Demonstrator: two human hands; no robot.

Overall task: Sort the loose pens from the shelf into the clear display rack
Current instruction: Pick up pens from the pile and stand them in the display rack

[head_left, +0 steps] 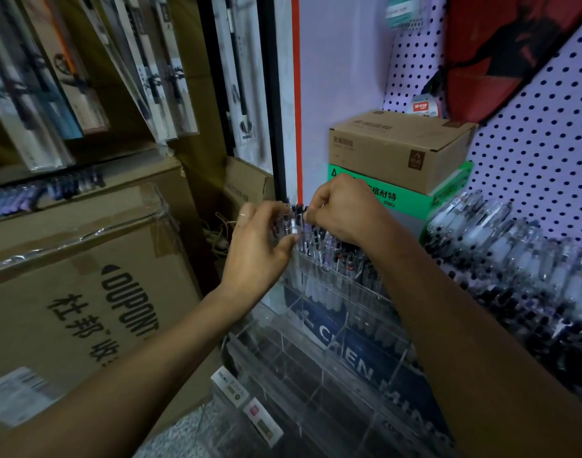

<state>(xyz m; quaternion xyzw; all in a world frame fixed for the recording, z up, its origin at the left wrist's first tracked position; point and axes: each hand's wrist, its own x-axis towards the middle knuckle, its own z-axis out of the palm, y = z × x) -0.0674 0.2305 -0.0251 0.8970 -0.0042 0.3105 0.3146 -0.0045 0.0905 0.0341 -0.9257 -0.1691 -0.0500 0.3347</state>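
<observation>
Stationery shop corner, perforated white pegboard wall. Clear acrylic tiered display rack: top-left compartment packed with transparent-barrel pens, lower tiers look unfilled. Left hand and right hand close together, both pinching pens there. Many loose pens remain along rack's right edge.

A tiered clear acrylic display rack stands in the middle, upright pens filling its rear row. Left of it sits a large brown cardboard carton. Behind the rack, a smaller brown cardboard box rests on a green box. Right of the rack lies a heap of loose clear-barrelled pens below a dotted pegboard wall.
</observation>
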